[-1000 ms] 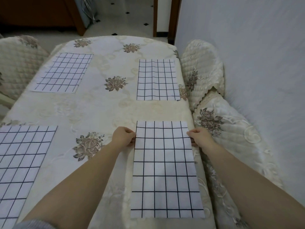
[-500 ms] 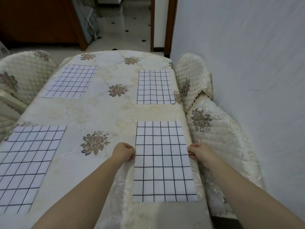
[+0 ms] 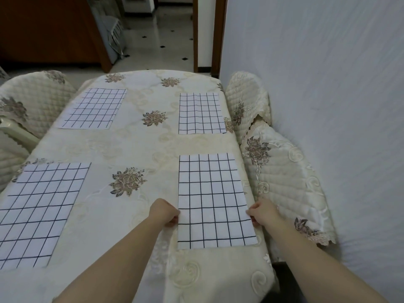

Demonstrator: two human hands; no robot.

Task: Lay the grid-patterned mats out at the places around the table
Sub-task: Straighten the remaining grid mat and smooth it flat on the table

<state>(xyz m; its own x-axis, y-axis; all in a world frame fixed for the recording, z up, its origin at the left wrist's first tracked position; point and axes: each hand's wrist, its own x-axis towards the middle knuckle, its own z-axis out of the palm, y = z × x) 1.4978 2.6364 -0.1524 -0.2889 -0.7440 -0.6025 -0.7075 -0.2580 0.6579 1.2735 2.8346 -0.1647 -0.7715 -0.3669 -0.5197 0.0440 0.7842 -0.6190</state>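
Several white mats with black grid lines lie flat on the table's cream floral cloth [image 3: 135, 145]. The near right mat [image 3: 213, 197] lies between my hands. My left hand [image 3: 165, 212] pinches its left edge and my right hand [image 3: 263, 212] pinches its right edge, both toward the near end. Another mat [image 3: 201, 113] lies at the far right, one [image 3: 94, 109] at the far left, and one [image 3: 38, 213] at the near left, cut off by the frame's edge.
Quilted cream chair covers stand at the right [image 3: 282, 178], far right [image 3: 248, 101] and left [image 3: 28, 97] of the table. A white wall [image 3: 328, 84] runs close along the right. A doorway and dark wooden cabinet [image 3: 48, 29] lie beyond the far end.
My hands slid back along the near right mat's side edges toward its near end. The view pulled back and up, so the whole table shows.
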